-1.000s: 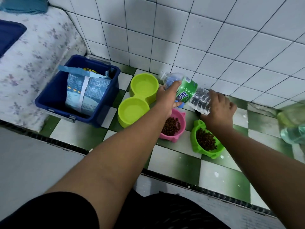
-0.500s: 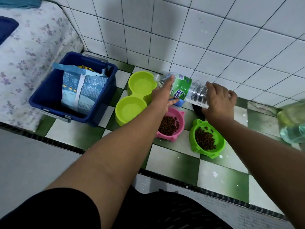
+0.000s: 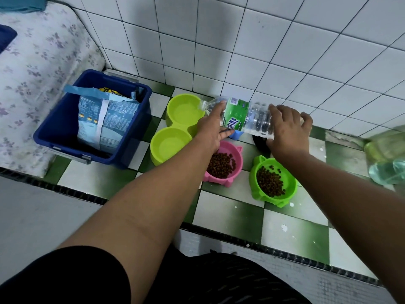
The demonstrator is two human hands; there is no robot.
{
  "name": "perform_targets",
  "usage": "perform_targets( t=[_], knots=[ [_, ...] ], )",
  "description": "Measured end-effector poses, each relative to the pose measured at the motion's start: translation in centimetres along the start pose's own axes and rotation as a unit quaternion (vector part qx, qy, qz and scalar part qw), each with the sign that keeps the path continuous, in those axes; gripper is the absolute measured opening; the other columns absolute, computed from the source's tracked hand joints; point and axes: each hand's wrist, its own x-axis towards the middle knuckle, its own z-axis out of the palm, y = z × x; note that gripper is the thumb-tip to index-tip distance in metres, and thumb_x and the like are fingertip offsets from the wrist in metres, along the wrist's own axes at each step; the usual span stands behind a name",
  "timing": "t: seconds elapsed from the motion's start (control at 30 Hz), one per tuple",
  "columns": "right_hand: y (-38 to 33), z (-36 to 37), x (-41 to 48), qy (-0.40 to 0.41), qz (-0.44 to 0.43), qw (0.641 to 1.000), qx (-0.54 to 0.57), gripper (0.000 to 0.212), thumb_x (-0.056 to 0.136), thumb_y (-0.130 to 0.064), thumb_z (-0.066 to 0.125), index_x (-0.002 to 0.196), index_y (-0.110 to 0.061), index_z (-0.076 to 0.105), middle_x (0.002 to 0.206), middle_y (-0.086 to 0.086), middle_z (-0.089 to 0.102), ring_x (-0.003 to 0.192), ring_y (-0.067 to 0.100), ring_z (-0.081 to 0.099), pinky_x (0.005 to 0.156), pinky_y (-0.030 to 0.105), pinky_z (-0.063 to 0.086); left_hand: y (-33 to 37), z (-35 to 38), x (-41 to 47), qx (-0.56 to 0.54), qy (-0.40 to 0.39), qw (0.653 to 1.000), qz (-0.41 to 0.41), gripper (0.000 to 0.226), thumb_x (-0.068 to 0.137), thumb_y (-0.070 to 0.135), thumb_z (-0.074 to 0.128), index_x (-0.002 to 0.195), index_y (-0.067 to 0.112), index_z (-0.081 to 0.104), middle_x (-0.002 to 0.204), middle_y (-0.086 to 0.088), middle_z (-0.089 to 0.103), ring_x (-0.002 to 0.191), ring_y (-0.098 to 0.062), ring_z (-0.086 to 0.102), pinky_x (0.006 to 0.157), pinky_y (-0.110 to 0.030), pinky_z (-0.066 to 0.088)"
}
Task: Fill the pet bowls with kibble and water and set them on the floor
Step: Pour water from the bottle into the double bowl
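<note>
The water bottle (image 3: 241,116), held nearly level by both hands, now has its open mouth out over the far well of the lime double bowl (image 3: 183,110), where a second ago it sat short of the rim. The left hand (image 3: 213,130) has slid along with the neck; the right hand (image 3: 287,130) has followed at the base.

Both our hands hold a water bottle (image 3: 243,116) lying sideways: left hand (image 3: 213,130) near the neck, right hand (image 3: 287,130) at the base. Beyond our left hand's fingertips sits the double bowl (image 3: 173,130); further left, a bin (image 3: 65,132) holding a kibble bag (image 3: 105,121). Below each wrist sits one kibble-filled bowl (image 3: 223,164), (image 3: 274,181).
</note>
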Motion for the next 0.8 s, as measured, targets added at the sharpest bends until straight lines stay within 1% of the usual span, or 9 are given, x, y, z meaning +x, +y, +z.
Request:
perform_targets(
  t=[0.07,0.2,0.3,0.37,0.47,0.53,0.67,0.73,0.8],
  knots=[
    [-0.02,-0.02,0.01,0.004,-0.001,1.0,-0.003,0.097,0.056,-0.006,0.077,0.145,-0.016,0.038,0.137,0.009,0.047,0.128,0.029,0.043,0.11,0.053,0.024,0.04,-0.05,0.04,-0.001,-0.005,1.0,-0.004,0.033,0.09,0.036,0.077,0.107,0.013,0.062,0.101,-0.015,0.071,0.085,-0.03,0.071,0.077,-0.044,0.064],
    [-0.07,-0.08,-0.03,0.005,-0.01,1.0,-0.012,0.097,0.057,-0.007,0.078,0.145,-0.015,0.038,0.138,0.01,0.047,0.13,0.029,0.042,0.11,0.053,0.024,0.06,-0.28,0.22,0.001,-0.004,1.0,-0.005,0.033,0.09,0.036,0.076,0.108,0.012,0.063,0.103,-0.015,0.071,0.087,-0.031,0.071,0.073,-0.043,0.064],
    [-0.01,-0.25,0.12,0.008,-0.015,1.0,-0.02,0.097,0.058,-0.008,0.079,0.145,-0.015,0.037,0.138,0.01,0.047,0.13,0.03,0.042,0.11,0.054,0.024,0.01,-0.35,0.32,-0.002,-0.009,1.0,-0.006,0.029,0.091,0.036,0.075,0.101,0.012,0.063,0.103,-0.016,0.072,0.087,-0.032,0.072,0.073,-0.043,0.064],
    [0.06,-0.35,0.25,0.009,-0.019,1.0,-0.023,0.097,0.059,-0.01,0.081,0.145,-0.015,0.036,0.138,0.011,0.047,0.13,0.03,0.042,0.11,0.055,0.024,0.0,-0.38,0.32,-0.004,-0.008,1.0,-0.006,0.033,0.09,0.037,0.076,0.106,0.011,0.063,0.107,-0.017,0.071,0.089,-0.033,0.072,0.075,-0.044,0.064],
    [0.2,-0.35,0.27,0.012,-0.019,0.999,-0.025,0.098,0.059,-0.011,0.082,0.145,-0.015,0.036,0.138,0.011,0.047,0.13,0.03,0.042,0.111,0.055,0.024,0.09,-0.33,0.22,-0.006,-0.006,1.0,-0.006,0.045,0.089,0.038,0.076,0.12,0.008,0.062,0.111,-0.018,0.071,0.092,-0.035,0.072,0.077,-0.046,0.064],
    [0.23,-0.36,0.19,0.013,-0.019,0.999,-0.027,0.097,0.059,-0.011,0.082,0.145,-0.015,0.036,0.139,0.011,0.047,0.131,0.03,0.042,0.111,0.055,0.023,0.12,-0.27,0.13,-0.009,-0.003,1.0,-0.007,0.05,0.089,0.038,0.077,0.124,0.007,0.061,0.114,-0.019,0.071,0.093,-0.035,0.072,0.076,-0.046,0.064],
    [0.21,-0.62,0.21,0.013,-0.022,0.999,-0.036,0.095,0.061,-0.009,0.08,0.146,-0.015,0.037,0.142,0.012,0.046,0.133,0.031,0.041,0.112,0.056,0.022,0.11,-0.15,0.0,-0.016,0.0,1.0,-0.01,0.047,0.089,0.038,0.076,0.122,0.007,0.063,0.113,-0.019,0.071,0.092,-0.034,0.073,0.069,-0.042,0.064],
    [0.3,-0.7,0.3,0.016,-0.021,0.999,-0.039,0.095,0.061,-0.009,0.08,0.146,-0.015,0.037,0.141,0.011,0.046,0.133,0.03,0.041,0.112,0.055,0.022,0.09,-0.11,-0.14,-0.017,0.0,1.0,-0.011,0.045,0.09,0.039,0.076,0.119,0.007,0.063,0.111,-0.019,0.072,0.092,-0.034,0.073,0.071,-0.042,0.064],
    [0.26,-0.57,0.13,0.016,-0.016,0.999,-0.033,0.094,0.062,-0.011,0.08,0.146,-0.015,0.037,0.141,0.011,0.046,0.133,0.03,0.041,0.112,0.055,0.022,0.18,-0.12,-0.26,-0.015,0.002,1.0,-0.007,0.049,0.089,0.039,0.077,0.123,0.007,0.062,0.111,-0.017,0.071,0.091,-0.034,0.073,0.072,-0.043,0.065]
  ],
)
